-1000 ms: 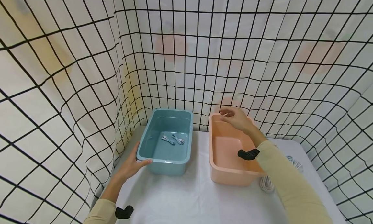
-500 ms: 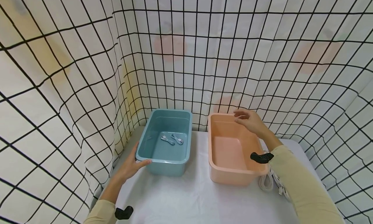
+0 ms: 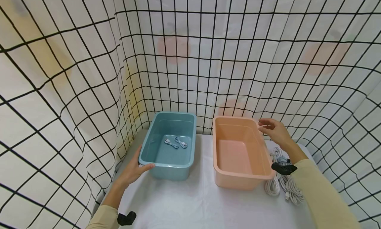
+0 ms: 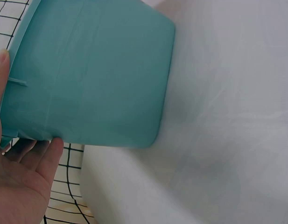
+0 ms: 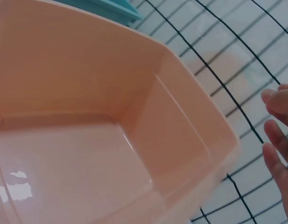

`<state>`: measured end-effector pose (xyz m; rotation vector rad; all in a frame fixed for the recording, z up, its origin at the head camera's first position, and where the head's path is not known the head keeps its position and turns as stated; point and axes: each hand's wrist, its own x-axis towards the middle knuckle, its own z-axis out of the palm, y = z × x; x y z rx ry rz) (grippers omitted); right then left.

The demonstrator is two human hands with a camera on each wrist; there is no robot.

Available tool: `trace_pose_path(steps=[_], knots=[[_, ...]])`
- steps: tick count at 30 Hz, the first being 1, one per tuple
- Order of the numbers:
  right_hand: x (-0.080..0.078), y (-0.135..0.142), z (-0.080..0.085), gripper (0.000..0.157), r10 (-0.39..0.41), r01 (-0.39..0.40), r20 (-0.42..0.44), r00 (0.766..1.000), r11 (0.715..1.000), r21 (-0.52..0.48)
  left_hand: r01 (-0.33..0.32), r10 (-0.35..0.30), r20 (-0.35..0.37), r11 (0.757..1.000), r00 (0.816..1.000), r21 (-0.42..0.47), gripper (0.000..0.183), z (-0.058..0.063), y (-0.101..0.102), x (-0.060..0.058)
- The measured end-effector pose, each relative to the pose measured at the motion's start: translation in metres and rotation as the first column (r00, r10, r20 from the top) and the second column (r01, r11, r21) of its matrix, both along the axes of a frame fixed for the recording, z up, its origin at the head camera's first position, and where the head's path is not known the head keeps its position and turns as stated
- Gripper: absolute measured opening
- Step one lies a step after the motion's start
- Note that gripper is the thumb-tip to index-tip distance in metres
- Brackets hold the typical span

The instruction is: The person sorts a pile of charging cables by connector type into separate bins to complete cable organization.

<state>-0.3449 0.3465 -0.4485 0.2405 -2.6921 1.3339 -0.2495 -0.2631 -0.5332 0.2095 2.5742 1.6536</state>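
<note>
At the near left corner of a blue plastic tub (image 3: 172,172), my left hand (image 3: 132,169) holds the rim, thumb along the front and fingers on the outer side. The left wrist view shows that tub's outer wall (image 4: 97,70) beside the hand (image 4: 22,186). Two small bundled cables, a left one (image 3: 171,143) and a right one (image 3: 181,142), lie on the tub's floor. My right hand (image 3: 276,133) hovers by the far right rim of a peach plastic tub (image 3: 238,181), fingers loosely bent. Nothing shows between those fingers (image 5: 274,161) in the right wrist view.
Several coiled white cables (image 3: 293,191) lie on the white-covered table (image 3: 205,206) right of the peach tub, partly under my right forearm. Black netting (image 3: 202,57) over pale cloth surrounds the back and sides. A gap of tabletop separates the tubs.
My right hand has moved right, from over the peach tub's far end to beyond its right rim. More of the coiled cables shows now. My left hand has stayed on the blue tub.
</note>
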Motion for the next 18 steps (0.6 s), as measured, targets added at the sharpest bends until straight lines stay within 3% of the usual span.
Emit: trace_pose_path(steps=[8, 18], knots=[[0.017, 0.044, -0.019, 0.058, -0.163, 0.162, -0.02, 0.986, 0.986, -0.026, -0.002, 0.002, 0.011, 1.0, 1.0, 0.001, 0.11, 0.001, 0.001, 0.0], [0.029, 0.074, -0.053, 0.052, -0.186, 0.185, 0.024, 0.982, 0.982, 0.031, -0.004, 0.004, 0.011, 1.0, 1.0, 0.006, 0.11, 0.002, 0.001, 0.0]])
